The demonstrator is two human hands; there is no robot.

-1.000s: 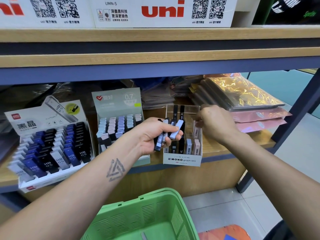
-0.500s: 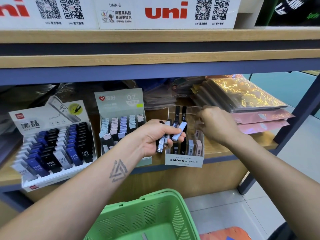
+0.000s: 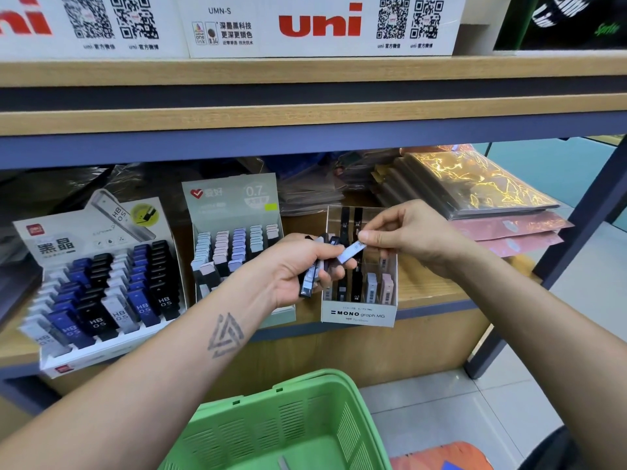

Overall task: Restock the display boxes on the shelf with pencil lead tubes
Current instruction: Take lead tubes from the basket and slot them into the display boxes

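Note:
My left hand [image 3: 298, 269] grips a bundle of pencil lead tubes [image 3: 310, 281], black, grey and pale lilac, in front of the MONO graph MG display box [image 3: 359, 315]. My right hand [image 3: 412, 234] pinches the upper end of a pale lilac tube [image 3: 351, 254] that still lies against my left fingers. The clear-walled MONO box holds several black tubes and a few grey and pink ones standing upright.
Left of it stand a grey 0.7 lead box [image 3: 234, 232] and a large white HB 0.5 box [image 3: 98, 283]. Stacked glossy packets [image 3: 475, 195] lie on the shelf at right. A green basket [image 3: 281, 425] sits below my arms. White uni cartons [image 3: 319, 25] fill the upper shelf.
My right hand left the back of the MONO box and came over to my left hand, taking hold of the lilac tube's end. My left hand stayed put.

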